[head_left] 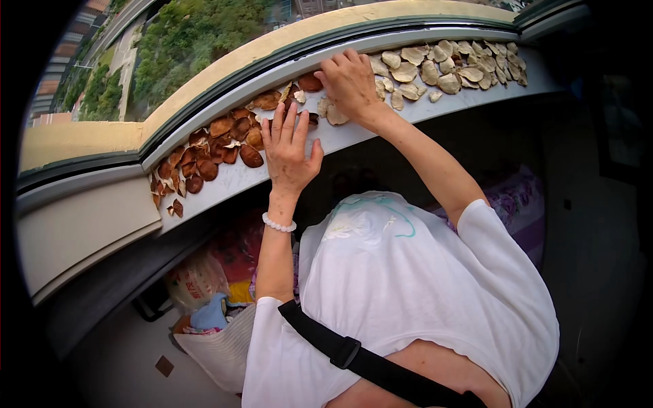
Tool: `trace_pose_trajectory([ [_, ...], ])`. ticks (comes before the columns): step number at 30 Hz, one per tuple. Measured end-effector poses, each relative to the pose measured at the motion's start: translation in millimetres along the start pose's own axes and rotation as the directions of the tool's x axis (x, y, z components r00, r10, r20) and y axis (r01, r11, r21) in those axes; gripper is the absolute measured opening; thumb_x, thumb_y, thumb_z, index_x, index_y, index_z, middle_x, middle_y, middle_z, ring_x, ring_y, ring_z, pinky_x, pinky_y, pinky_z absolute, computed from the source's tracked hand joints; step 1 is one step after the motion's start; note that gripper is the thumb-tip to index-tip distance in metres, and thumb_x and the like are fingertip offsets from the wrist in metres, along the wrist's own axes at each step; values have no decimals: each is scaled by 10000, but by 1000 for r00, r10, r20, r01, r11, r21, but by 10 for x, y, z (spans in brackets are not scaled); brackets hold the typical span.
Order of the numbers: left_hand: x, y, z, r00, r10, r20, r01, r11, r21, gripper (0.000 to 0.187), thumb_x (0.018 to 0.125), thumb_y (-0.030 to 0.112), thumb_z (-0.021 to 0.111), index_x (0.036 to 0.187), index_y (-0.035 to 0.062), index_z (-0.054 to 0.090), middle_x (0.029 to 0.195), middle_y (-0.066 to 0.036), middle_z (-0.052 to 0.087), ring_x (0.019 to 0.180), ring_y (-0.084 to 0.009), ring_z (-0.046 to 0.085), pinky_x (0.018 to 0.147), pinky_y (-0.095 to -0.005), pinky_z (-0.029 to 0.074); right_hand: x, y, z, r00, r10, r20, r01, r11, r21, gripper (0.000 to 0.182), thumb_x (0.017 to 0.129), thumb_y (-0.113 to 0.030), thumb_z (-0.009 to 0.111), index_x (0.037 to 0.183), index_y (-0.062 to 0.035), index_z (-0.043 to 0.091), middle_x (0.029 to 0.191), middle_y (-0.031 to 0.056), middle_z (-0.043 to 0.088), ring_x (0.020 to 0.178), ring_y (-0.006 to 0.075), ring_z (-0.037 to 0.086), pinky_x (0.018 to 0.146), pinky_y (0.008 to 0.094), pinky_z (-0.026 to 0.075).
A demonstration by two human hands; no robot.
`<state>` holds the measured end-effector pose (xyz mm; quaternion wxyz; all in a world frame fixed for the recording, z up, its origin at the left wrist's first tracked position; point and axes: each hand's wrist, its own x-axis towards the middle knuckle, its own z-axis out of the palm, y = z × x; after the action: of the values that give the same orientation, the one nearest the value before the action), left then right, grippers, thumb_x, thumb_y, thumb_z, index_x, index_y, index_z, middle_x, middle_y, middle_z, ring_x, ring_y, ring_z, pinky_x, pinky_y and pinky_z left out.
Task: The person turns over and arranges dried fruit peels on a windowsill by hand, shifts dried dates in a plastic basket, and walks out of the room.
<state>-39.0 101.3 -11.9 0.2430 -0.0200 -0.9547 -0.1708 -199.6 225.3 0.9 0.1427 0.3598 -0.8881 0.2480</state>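
Note:
Reddish-brown dried pieces (221,127) lie spread over the left part of a pale marble windowsill (258,171). Cream-coloured dried slices (449,83) cover its right part. My left hand (292,151), with a beaded bracelet at the wrist, rests at the right edge of the brown pieces, palm down and fingers stretched out. My right hand (350,85) is over the sill between the two groups, its fingers curled down near a brown piece (310,82) and some pale slices (333,114). Its fingertips are partly hidden, so anything held there cannot be made out.
A window frame (224,78) runs along the sill's far side, with trees and a road outside. Below the sill at the left are plastic bags (197,280) and a pale basket (218,350) with cloths. Purple patterned fabric (520,204) lies at the right.

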Motion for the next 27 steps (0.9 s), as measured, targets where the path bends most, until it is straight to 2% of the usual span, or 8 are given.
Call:
trace_pose_trajectory([
  [1,2,2,-1,1000,0,0,0,1000,0,568,781,144,691,1332,52,586,1450,-143,530,1419,-346,405,1178,-531,246,-14,5,-37,991,-52,-121,47,998,-44,35,844,-87,674,854,-54,668,917,95,655,931,313,616,803,418,446],
  [5,-5,-18,2,1000,4,2,-4,1000,-6,578,772,157,698,1328,45,586,1450,-149,526,1421,-348,400,1174,-545,243,-161,91,-224,980,-84,-178,86,996,3,128,801,-138,717,834,-23,672,895,115,670,919,312,613,790,430,464],
  [7,-4,-20,14,1000,4,5,-4,1000,-13,589,764,172,705,1326,41,586,1452,-154,520,1424,-348,393,1173,-558,237,-311,65,-358,995,-97,8,95,985,144,168,792,-106,724,920,-8,678,996,104,668,937,312,617,785,427,511],
  [10,1,-18,21,1000,10,2,-10,1000,-14,601,763,169,706,1337,44,577,1457,-156,515,1424,-349,394,1173,-558,236,-423,-19,-430,973,-206,105,187,968,164,203,772,-90,731,944,-13,655,1070,107,637,966,306,633,753,422,546],
  [12,-3,-18,14,1000,11,4,-11,1000,-25,606,761,163,705,1341,45,574,1460,-158,512,1424,-349,393,1175,-555,234,-409,-104,-409,970,-180,161,147,970,195,212,774,-64,709,967,-28,630,1091,111,614,977,322,655,739,422,554],
  [14,4,-23,17,1000,12,2,-12,1000,-29,607,759,161,705,1341,45,575,1460,-159,511,1423,-350,394,1176,-553,233,-356,-158,-363,916,-102,387,65,992,107,317,792,-59,695,1094,-39,600,1074,127,605,919,353,658,715,450,556],
  [24,-6,-29,30,1000,-11,-18,11,1000,-8,601,758,164,713,1328,31,579,1447,-163,518,1417,-350,400,1175,-547,240,-182,-135,-325,927,-174,334,92,965,247,302,763,-77,698,1009,-19,534,964,166,585,905,402,615,728,488,518],
  [27,-17,-42,56,999,-19,-32,19,1000,8,595,758,165,716,1322,29,583,1438,-170,522,1415,-349,403,1174,-544,247,-237,-151,-356,945,-264,194,221,951,217,256,753,-77,696,957,-28,551,942,146,582,912,358,615,737,451,509],
])
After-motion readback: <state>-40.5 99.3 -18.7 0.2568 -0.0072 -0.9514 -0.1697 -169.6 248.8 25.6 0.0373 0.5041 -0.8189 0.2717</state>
